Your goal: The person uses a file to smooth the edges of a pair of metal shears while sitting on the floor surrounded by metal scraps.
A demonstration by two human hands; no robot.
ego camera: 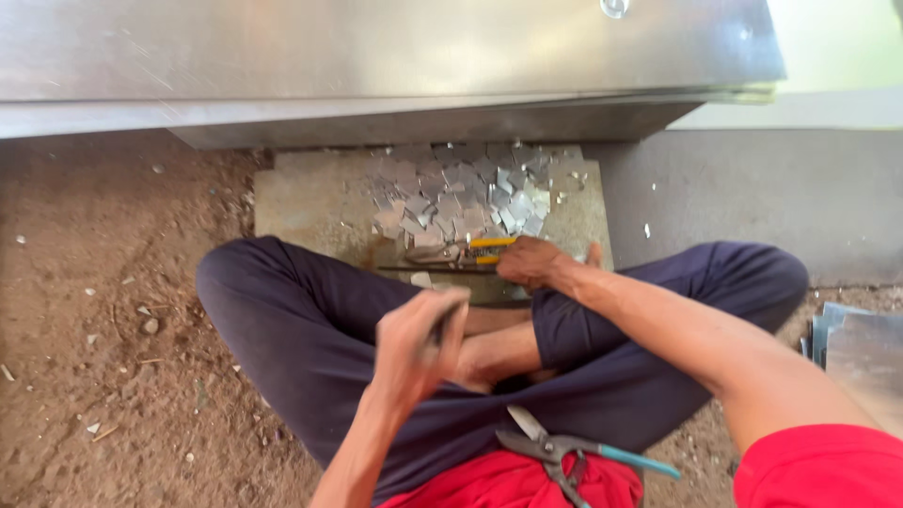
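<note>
I sit cross-legged on the dirt in dark trousers. My left hand [419, 343] is raised and blurred, gripping a small dark tool handle. My right hand [534, 261] rests on a flat stone slab [301, 202], pressing on a yellow-handled tool [491, 243] beside a thin dark metal strip [437, 270]. A heap of small cut metal pieces [461, 193] covers the slab beyond my hands. Tin snips [555, 452] with a blue-tipped handle lie in my lap.
A large shiny sheet-metal box [376, 56] stands just behind the slab. Stacked metal sheets [861, 353] lie at my right. Brown dirt ground [94, 282] spreads to the left, grey concrete [752, 188] to the right.
</note>
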